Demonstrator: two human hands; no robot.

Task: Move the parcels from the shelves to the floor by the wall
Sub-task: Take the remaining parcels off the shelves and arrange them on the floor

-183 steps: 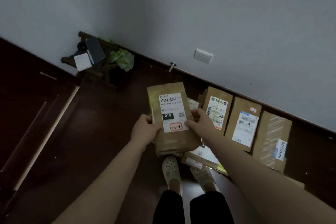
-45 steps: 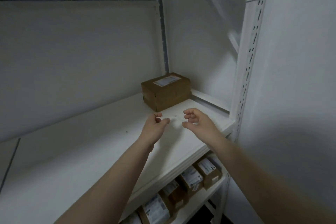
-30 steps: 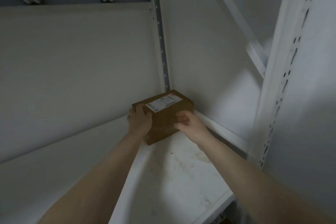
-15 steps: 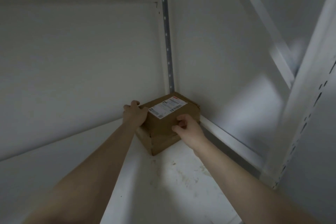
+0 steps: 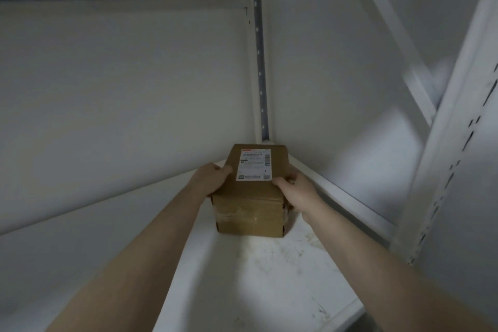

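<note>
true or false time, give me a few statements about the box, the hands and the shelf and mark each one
1. The left hand and the right hand grip the cardboard box, one on each side. True.
2. A white shipping label is on the box's top face. True.
3. The shelf under the box is white and scuffed. True.
4. The box is at the shelf's front edge. False: it is near the back corner, by the slotted post.
5. The left hand holds a second parcel. False: only one box shows, and the left hand grips its left side.
</note>
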